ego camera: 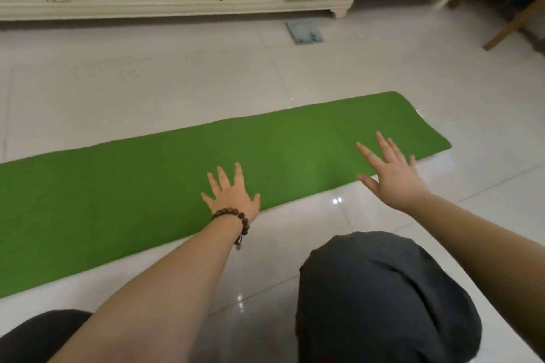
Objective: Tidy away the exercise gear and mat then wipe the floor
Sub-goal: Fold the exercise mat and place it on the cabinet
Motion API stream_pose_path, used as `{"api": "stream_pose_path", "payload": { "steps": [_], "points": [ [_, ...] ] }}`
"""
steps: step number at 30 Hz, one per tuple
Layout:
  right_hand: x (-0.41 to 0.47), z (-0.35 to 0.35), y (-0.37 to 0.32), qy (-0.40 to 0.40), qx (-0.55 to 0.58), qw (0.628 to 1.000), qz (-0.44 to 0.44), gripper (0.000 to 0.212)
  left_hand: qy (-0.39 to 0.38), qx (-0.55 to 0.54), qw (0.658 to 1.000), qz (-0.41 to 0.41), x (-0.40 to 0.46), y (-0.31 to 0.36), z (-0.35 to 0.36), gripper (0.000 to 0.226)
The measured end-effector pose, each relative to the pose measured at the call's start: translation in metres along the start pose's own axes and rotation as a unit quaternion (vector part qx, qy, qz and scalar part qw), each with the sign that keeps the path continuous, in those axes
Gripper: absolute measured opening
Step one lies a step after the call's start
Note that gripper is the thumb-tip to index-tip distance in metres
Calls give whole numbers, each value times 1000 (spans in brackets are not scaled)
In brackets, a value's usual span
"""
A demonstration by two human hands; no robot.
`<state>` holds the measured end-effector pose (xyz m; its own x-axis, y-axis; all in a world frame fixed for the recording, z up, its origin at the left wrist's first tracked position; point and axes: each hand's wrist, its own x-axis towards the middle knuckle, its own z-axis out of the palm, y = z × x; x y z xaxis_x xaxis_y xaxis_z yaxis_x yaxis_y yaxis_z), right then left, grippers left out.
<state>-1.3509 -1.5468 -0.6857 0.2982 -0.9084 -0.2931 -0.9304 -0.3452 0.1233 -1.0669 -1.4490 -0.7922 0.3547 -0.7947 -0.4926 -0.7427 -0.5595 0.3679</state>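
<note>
Head view: a green mat (pixel 165 177) is laid flat across the white tiled floor (pixel 147 82). The left hand (pixel 231 196), fingers spread wide, is pressed on the mat's near edge. The right hand (pixel 393 174), also spread and empty, is held over its right end. A cloth (pixel 303 32) lies beyond, near the cabinet (pixel 165 6).

Both arms stretched forward, left hand (pixel 233 196) and right hand (pixel 393 175) flat, palms down, fingers spread
</note>
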Motion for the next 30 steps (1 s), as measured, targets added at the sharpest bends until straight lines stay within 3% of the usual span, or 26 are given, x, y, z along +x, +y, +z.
{"api": "stream_pose_path", "payload": {
  "steps": [10,15,18,22,26,30],
  "points": [
    [132,127,54,-46,-12,991,-127,65,36,118,988,97,81,146,116,96],
    [181,188,79,-49,0,976,-212,62,36,170,977,126,120,203,166,74],
    [194,212,120,-18,22,972,-234,59,16,208,969,130,135,222,190,74],
    [210,230,229,18,43,991,-124,55,37,248,961,119,144,225,208,76],
    [232,233,341,2,58,997,46,55,65,258,956,125,146,221,214,77],
    [249,225,368,-47,113,969,215,56,69,245,957,140,148,220,214,72]
  ]
}}
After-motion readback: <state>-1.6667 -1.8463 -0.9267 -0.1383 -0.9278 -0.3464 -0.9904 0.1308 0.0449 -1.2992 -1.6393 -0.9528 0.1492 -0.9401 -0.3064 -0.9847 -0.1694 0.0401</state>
